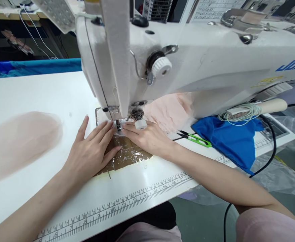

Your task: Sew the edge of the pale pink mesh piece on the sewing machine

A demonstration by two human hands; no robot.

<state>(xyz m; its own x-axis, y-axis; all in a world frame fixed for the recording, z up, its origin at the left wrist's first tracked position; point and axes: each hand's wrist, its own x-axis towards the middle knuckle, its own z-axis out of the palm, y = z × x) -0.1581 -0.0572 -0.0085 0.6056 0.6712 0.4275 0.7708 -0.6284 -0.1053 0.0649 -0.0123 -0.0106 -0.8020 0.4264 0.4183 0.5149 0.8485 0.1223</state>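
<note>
A slatted grey crate (157, 10) stands behind the sewing machine (208, 60), cut off by the top edge of the view; what lies inside it cannot be made out.

Both hands are at the needle. The left hand (90, 148) lies palm down on the left of the presser foot (118, 126), its index and other fingers straight and near one another, the thumb held well apart; it presses rather than clasps. The right hand (149, 137) lies flat on the other side, fingers straight and close together, their tips just beside the foot; its thumb is out of sight. Under the foot and the fingertips is a whitish cloth (119, 133), partly covered by the hands, above a brown plate (128, 151) with a shiny, film-like surface.

Behind the right hand, a crumpled peach cloth (170, 111) spreads beneath the machine's arm. Green-handled snips (199, 140) lie to its right, blades towards the hand, near a blue cloth (233, 137) with a coil of pale cord (240, 113) at its upper edge. A sheer, pinkish piece (23, 144) rests on the white table (36, 89), left of the left hand.
</note>
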